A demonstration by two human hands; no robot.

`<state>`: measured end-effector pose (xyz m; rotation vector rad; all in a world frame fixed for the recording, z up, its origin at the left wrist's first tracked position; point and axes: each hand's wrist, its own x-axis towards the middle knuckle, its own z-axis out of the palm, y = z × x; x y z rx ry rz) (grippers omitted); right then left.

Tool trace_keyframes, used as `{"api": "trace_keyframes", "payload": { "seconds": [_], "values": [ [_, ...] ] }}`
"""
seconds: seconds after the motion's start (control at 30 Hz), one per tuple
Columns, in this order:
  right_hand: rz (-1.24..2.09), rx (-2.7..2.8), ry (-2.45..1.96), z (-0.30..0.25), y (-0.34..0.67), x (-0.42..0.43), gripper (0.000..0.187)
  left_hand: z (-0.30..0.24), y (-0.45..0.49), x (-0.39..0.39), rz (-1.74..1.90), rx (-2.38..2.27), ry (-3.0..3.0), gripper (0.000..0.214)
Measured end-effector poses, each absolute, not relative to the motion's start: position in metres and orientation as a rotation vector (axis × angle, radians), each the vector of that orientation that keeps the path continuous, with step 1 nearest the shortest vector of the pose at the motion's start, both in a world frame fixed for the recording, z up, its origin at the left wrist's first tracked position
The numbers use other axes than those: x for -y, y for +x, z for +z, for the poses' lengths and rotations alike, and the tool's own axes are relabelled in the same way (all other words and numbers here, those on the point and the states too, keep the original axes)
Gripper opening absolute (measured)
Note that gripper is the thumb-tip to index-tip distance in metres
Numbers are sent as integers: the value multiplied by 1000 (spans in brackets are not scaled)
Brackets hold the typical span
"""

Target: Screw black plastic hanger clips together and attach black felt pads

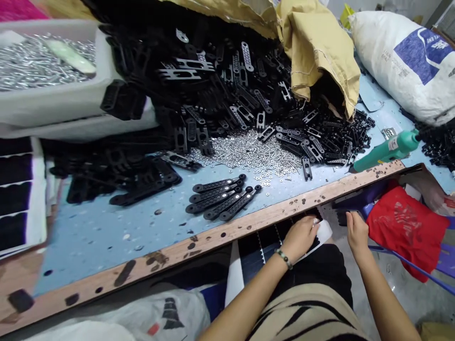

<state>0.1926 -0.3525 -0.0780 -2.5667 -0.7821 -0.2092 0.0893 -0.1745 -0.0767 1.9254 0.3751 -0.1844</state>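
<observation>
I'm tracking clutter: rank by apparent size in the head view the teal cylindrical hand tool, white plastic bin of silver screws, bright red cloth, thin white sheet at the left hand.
Largest first:
1. White bin, cut off at the frame edge
2. Red cloth
3. Teal tool
4. White sheet, partly covered

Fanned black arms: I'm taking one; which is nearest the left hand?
The rightmost black arm, nearest the wooden edge; the others fan leftward, farther from the left hand.

A black-striped beige top [305,297] is worn — with black bottoms [332,270], a beaded bracelet [284,259].
</observation>
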Motion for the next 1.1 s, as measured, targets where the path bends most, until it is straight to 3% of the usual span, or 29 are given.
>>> {"api": "trace_keyframes", "payload": {
  "seconds": [0.13, 0.23, 0.3, 0.4, 0.57, 0.7, 0.73, 0.97, 1.1],
  "values": [
    [-444, 1184, -2131, -23, 194, 307, 23, -4, 97, 174, -331, -307, 981, 83],
    [-569, 1405, -1918, 9, 191, 261, 16, 42, 104, 154, -106, -357, 640, 62],
    [-541, 1505, -1785, 26, 188, 235, 28, 63, 105, 131, 104, -469, 647, 43],
    [-388, 1530, -1574, 46, 187, 206, 39, 82, 89, 92, 307, -579, 925, 32],
    [-114, 1422, -1626, 69, 173, 171, 39, 90, 33, 54, 280, -616, 1611, 29],
    [260, 1639, -1533, 67, 152, 152, 8, 82, -13, 50, 275, -626, 1764, 43],
    [331, 1587, -1502, 64, 148, 149, 8, 79, -23, 50, 283, -645, 1772, 44],
    [868, 771, -1434, 25, 137, 139, 22, 36, -72, 46, 445, -554, 2489, 35],
    [1022, 651, -1430, 12, 133, 133, 46, 19, -70, 50, 434, -385, 2780, 36]
  ]
}}
